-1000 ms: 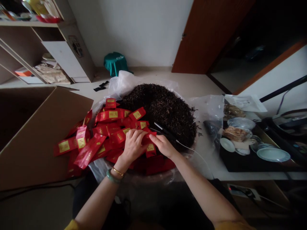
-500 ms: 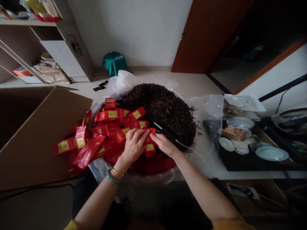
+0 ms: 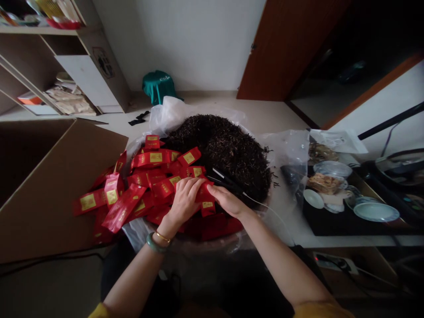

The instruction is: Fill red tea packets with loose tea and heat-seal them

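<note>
We are pressing our left hand (image 3: 186,199) and right hand (image 3: 228,201) together around one red packet (image 3: 204,191), over the heap of red packets (image 3: 162,187). Beyond them, dark dried leaves (image 3: 232,152) are lying piled on clear plastic (image 3: 170,112), and a teal cloth (image 3: 159,87) is sitting near the wall (image 3: 185,44).

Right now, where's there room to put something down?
The pale surface looks bare between the clear plastic and the brown door. Red packets crowd the left hand and right hand; dishes crowd the black surface.
</note>
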The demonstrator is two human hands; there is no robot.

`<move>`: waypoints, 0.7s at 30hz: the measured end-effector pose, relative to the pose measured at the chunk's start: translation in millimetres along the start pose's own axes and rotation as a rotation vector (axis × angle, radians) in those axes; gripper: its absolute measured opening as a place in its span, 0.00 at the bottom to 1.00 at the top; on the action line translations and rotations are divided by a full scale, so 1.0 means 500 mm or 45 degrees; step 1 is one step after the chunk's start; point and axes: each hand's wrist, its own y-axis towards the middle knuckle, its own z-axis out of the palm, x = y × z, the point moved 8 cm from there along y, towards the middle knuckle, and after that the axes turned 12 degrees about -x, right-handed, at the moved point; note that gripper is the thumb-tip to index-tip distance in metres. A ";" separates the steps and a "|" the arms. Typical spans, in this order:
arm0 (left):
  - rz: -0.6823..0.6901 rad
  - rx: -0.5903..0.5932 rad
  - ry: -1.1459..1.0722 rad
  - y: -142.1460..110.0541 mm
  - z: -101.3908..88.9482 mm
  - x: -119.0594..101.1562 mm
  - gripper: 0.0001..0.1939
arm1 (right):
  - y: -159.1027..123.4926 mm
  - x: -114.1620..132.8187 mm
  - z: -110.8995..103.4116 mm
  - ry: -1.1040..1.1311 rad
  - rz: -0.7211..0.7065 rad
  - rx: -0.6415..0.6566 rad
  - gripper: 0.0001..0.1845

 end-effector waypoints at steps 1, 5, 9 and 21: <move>-0.001 0.027 -0.013 0.000 0.003 0.000 0.26 | -0.001 0.003 -0.004 -0.063 -0.020 -0.009 0.32; -0.005 0.102 0.056 0.001 0.009 0.002 0.27 | -0.006 0.018 -0.009 -0.316 -0.053 0.013 0.36; -0.019 0.122 0.138 -0.002 0.012 0.004 0.27 | -0.012 0.029 -0.003 -0.420 -0.014 0.074 0.41; -0.129 -0.118 -0.033 0.012 -0.015 0.016 0.22 | -0.007 0.081 -0.081 -0.307 -0.052 -0.057 0.40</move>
